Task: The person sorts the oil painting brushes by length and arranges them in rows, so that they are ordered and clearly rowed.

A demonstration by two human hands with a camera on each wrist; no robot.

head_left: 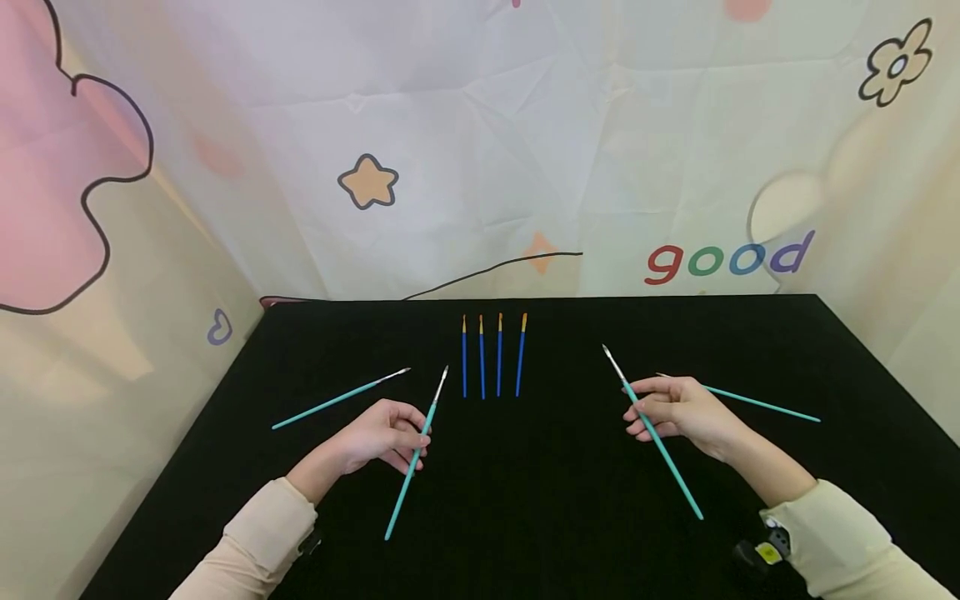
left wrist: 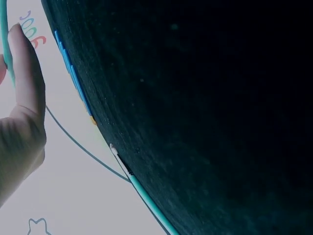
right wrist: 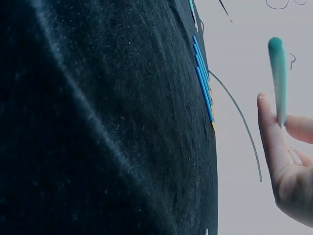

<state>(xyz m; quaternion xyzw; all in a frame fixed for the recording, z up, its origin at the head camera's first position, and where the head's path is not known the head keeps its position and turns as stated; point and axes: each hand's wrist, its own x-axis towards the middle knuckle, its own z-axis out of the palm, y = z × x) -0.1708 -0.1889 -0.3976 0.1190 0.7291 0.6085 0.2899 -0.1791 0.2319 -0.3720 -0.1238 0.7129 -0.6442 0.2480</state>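
Note:
My left hand [head_left: 384, 435] pinches a teal-handled paintbrush [head_left: 402, 493] between thumb and fingers, its bristle end pointing away from me. A matching teal paintbrush [head_left: 671, 461] is in my right hand [head_left: 688, 410], gripped near the ferrule, with its tip slanting up to the left. In the right wrist view its rounded handle end [right wrist: 276, 45] faces the camera. Beyond my left hand, another teal paintbrush [head_left: 330, 405] lies on the table. One more teal paintbrush [head_left: 772, 406] lies behind my right hand, which hides part of it.
Several small blue paintbrushes [head_left: 482, 358] with gold ferrules lie side by side at the back middle of the black table [head_left: 540, 517]. Behind the table hangs a printed cloth [head_left: 480, 167] with a star, a flower and the word "good".

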